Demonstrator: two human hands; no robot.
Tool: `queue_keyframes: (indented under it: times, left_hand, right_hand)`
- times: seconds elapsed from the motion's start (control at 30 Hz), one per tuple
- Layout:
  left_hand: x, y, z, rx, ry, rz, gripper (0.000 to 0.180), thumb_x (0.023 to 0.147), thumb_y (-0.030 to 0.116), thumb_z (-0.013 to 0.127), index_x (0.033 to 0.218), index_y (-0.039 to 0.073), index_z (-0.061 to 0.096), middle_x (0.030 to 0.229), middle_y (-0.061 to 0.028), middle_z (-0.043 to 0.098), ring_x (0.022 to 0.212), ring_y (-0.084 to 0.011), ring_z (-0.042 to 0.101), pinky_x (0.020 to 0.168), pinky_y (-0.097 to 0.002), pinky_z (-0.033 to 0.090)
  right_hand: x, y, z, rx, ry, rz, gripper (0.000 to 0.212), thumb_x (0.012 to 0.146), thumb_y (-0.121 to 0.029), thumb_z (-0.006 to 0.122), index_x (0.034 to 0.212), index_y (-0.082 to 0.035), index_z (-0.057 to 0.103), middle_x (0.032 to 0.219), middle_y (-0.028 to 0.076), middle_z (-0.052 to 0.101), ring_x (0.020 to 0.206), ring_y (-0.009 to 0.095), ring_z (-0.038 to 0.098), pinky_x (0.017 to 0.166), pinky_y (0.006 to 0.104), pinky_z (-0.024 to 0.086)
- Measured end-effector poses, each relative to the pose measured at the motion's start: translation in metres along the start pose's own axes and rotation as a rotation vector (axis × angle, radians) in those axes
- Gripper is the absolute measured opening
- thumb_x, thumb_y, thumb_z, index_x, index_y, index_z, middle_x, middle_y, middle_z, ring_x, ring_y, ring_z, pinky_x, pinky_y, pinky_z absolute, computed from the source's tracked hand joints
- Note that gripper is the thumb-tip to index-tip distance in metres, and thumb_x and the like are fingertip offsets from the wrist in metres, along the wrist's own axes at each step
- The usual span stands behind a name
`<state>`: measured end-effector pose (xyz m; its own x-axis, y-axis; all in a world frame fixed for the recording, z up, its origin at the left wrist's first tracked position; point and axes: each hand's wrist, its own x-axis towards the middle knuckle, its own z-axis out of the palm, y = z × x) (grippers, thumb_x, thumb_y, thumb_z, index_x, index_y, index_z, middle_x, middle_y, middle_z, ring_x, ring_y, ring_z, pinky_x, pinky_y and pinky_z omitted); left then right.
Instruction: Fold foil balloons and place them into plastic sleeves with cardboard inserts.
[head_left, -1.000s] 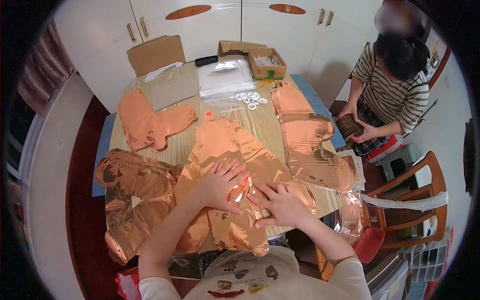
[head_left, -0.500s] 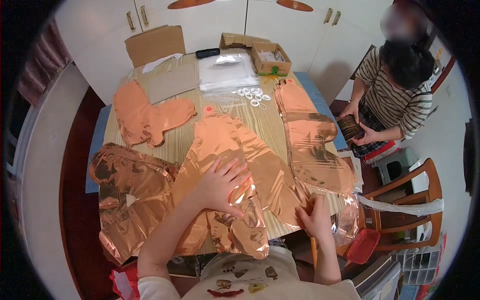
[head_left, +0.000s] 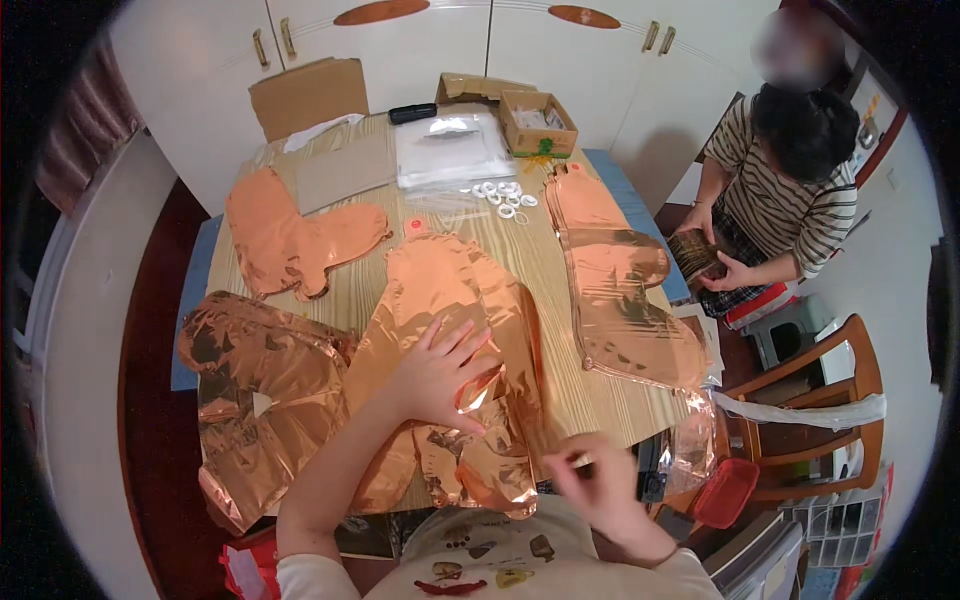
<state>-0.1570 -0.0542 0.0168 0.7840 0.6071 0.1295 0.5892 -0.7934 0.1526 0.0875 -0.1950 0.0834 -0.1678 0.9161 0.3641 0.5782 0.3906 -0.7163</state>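
Observation:
A flat copper-coloured foil balloon (head_left: 440, 280) lies in front of me on the table, its right part folded inward. My left hand (head_left: 440, 378) rests on it, fingers spread and pressing the foil down. At the balloon's right edge is my right hand (head_left: 600, 482), fingers curled in a pinch and blurred by motion; the foil edge runs to its fingertips. More flat copper foil balloons lie around: one at the far left (head_left: 295, 235), a crumpled pile (head_left: 265, 400) at the near left, and another stack (head_left: 625, 290) to the right.
Small white ribbon rolls (head_left: 505, 195), clear plastic bags (head_left: 450, 150), a black case (head_left: 413, 112) and a cardboard box (head_left: 538, 125) sit at the back of the table. On the right, a person (head_left: 785, 180) in stripes handles a dark bundle (head_left: 695, 255). A wooden chair (head_left: 830, 390) stands nearby.
My right hand has moved left and toward me, bringing the balloon's right part inward and baring the wood beneath. My left hand stays spread on the foil.

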Motion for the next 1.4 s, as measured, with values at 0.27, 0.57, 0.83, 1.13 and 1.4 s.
queue_keyframes:
  times: [0.27, 0.57, 0.83, 1.13, 1.4]
  left_hand:
    - [-0.001, -0.007, 0.0, -0.029, -0.036, -0.063, 0.07, 0.074, 0.033, 0.062, 0.131, -0.006, 0.048, 0.145, -0.0219, 0.039, 0.142, -0.0358, 0.028, 0.117, -0.0561, 0.016]
    - [0.001, -0.022, 0.018, -0.664, 0.32, -0.284, 0.023, 0.086, 0.016, 0.059, 0.097, 0.001, 0.072, 0.124, -0.0194, 0.06, 0.137, -0.0373, 0.037, 0.115, -0.0516, 0.023]
    - [0.006, -0.022, 0.023, -0.649, 0.359, -0.311, 0.021, 0.082, 0.021, 0.069, 0.087, 0.001, 0.072, 0.11, -0.0172, 0.065, 0.129, -0.0378, 0.047, 0.112, -0.045, 0.03]
    - [0.007, -0.023, 0.024, -0.659, 0.402, -0.294, 0.027, 0.079, 0.018, 0.071, 0.067, -0.002, 0.058, 0.105, -0.0173, 0.065, 0.122, -0.041, 0.052, 0.107, -0.0467, 0.035]
    - [0.006, -0.019, 0.021, -0.652, 0.384, -0.32, 0.025, 0.08, 0.018, 0.069, 0.068, 0.0, 0.056, 0.109, -0.0159, 0.064, 0.124, -0.0414, 0.051, 0.11, -0.051, 0.032]
  right_hand:
    - [0.012, 0.012, 0.08, 0.176, -0.335, -0.167, 0.016, 0.083, -0.014, 0.072, 0.094, -0.009, 0.062, 0.075, 0.003, 0.061, 0.077, 0.023, 0.063, 0.112, 0.0483, 0.029]
    - [0.003, 0.027, 0.095, 0.252, -0.404, -0.139, 0.023, 0.083, -0.015, 0.072, 0.101, -0.007, 0.06, 0.082, 0.006, 0.064, 0.082, 0.025, 0.065, 0.115, 0.051, 0.023]
    - [0.006, 0.028, 0.087, 0.282, -0.466, -0.137, 0.022, 0.084, -0.014, 0.07, 0.103, -0.007, 0.061, 0.092, 0.009, 0.066, 0.091, 0.028, 0.065, 0.114, 0.0526, 0.026]
    - [0.056, 0.08, 0.024, -0.211, -0.371, -0.394, 0.033, 0.076, -0.005, 0.066, 0.108, -0.011, 0.068, 0.117, 0.004, 0.066, 0.119, 0.022, 0.056, 0.109, 0.0451, 0.037]
    - [0.049, 0.095, 0.025, -0.32, -0.407, -0.428, 0.032, 0.076, -0.006, 0.064, 0.106, -0.014, 0.07, 0.117, -0.001, 0.067, 0.122, 0.018, 0.055, 0.108, 0.0413, 0.037]
